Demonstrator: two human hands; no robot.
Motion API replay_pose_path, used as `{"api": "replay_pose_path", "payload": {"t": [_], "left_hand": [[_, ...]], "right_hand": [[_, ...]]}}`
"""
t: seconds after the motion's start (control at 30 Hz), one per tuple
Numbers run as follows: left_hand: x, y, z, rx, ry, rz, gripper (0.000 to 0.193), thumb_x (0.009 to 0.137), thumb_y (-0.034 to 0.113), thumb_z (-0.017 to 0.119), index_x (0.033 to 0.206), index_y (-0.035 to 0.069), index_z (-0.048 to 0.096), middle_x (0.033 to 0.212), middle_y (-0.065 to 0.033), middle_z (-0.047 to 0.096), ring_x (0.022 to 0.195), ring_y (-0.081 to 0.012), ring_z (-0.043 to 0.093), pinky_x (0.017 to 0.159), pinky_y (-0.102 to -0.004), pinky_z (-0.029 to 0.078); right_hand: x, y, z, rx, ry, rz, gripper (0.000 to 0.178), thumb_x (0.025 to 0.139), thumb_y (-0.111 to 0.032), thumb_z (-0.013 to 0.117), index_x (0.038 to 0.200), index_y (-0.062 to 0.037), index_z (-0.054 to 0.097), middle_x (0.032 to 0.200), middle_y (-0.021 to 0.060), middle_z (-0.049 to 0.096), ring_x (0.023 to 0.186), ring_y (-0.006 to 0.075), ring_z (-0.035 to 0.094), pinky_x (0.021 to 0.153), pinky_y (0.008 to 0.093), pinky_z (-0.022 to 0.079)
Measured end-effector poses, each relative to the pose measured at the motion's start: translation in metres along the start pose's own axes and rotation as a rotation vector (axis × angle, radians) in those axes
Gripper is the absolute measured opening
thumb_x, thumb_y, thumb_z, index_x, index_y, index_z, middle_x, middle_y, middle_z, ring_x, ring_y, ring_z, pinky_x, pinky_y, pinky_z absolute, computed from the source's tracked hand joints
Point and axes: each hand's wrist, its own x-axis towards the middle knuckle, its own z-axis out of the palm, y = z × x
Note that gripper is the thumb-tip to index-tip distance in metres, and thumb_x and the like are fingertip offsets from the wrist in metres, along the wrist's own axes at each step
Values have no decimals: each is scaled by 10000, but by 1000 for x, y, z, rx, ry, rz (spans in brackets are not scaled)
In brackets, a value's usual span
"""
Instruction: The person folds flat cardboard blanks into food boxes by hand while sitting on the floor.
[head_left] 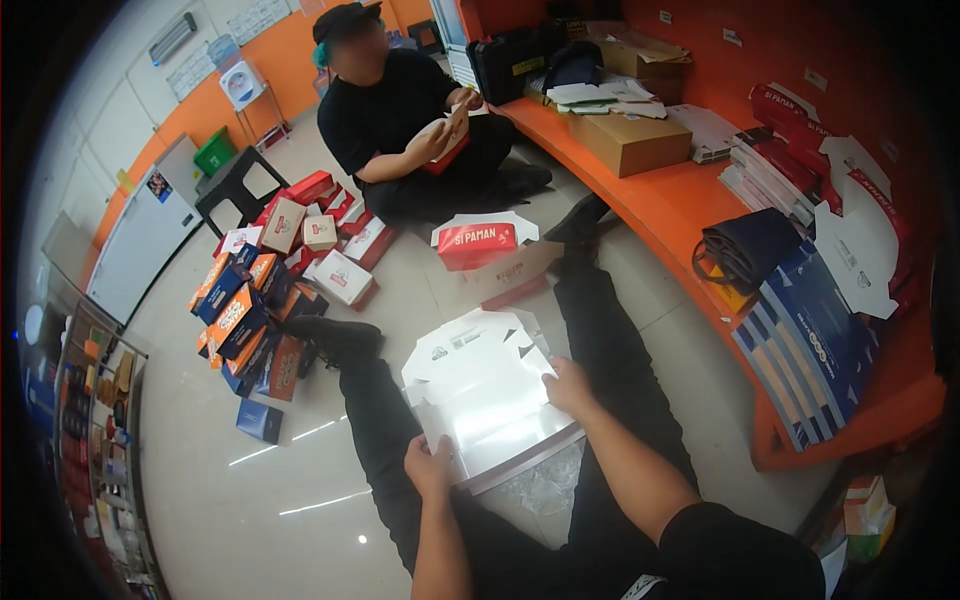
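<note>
A white die-cut cardboard box blank [490, 395] lies flat between my legs, with small dark cut-outs near its far right corner. My left hand [430, 465] grips its near left edge, thumb on top. On the right edge, my right hand [568, 388] holds it the same way, fingers curled under. Crumpled clear plastic [540, 482] shows on the floor below the near edge. Just beyond the blank are a red and white box piece [477, 246] and more flat cardboard [520, 273] leaning by my right leg.
Folded red and white boxes [343, 278] and blue and orange boxes [245, 320] are heaped on the left. A co-worker [400, 120] sits opposite, holding a box. The orange bench [640, 205] at right carries flat blue blanks [815, 345], a dark bag [745, 250] and a brown carton [630, 142].
</note>
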Motion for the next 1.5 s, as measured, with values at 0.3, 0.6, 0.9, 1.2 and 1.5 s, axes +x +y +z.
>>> {"api": "replay_pose_path", "payload": {"t": [0.3,0.6,0.9,1.2,1.5], "left_hand": [[-34,11,41,656,-181,298,234,884,208,605,1012,30,686,920,-225,704,856,-390,697,791,-490,546],[-29,-8,64,1024,-462,310,419,869,324,614,1137,2,606,1231,-241,605,1068,-404,640,897,-522,514],[-31,-11,61,1054,-475,299,607,855,419,637,1295,14,531,1444,-247,476,1222,-426,547,961,-590,476],[-32,-11,62,1043,-483,252,609,857,430,641,1301,28,533,1461,-232,462,1255,-430,513,954,-649,445],[-30,-8,60,1037,-527,182,615,849,430,648,1311,40,537,1465,-222,463,1264,-424,505,983,-631,434]], "right_hand": [[-38,-21,30,-408,-431,-80,460,924,-134,531,1359,8,489,1042,312,663,964,444,670,843,524,533],[-59,21,78,-894,-294,-485,394,863,-92,592,1225,23,485,1143,258,575,1003,376,604,858,489,496],[-50,-8,49,-605,-502,-245,628,874,-110,615,1423,74,372,1302,299,550,1180,425,594,967,482,518],[-44,-15,41,-577,-567,-185,472,872,-68,559,1315,77,479,1284,297,559,1126,409,632,949,463,534],[-42,-10,46,-618,-569,-226,408,885,-76,567,1270,47,511,1213,257,611,1110,394,646,910,491,537]]}}
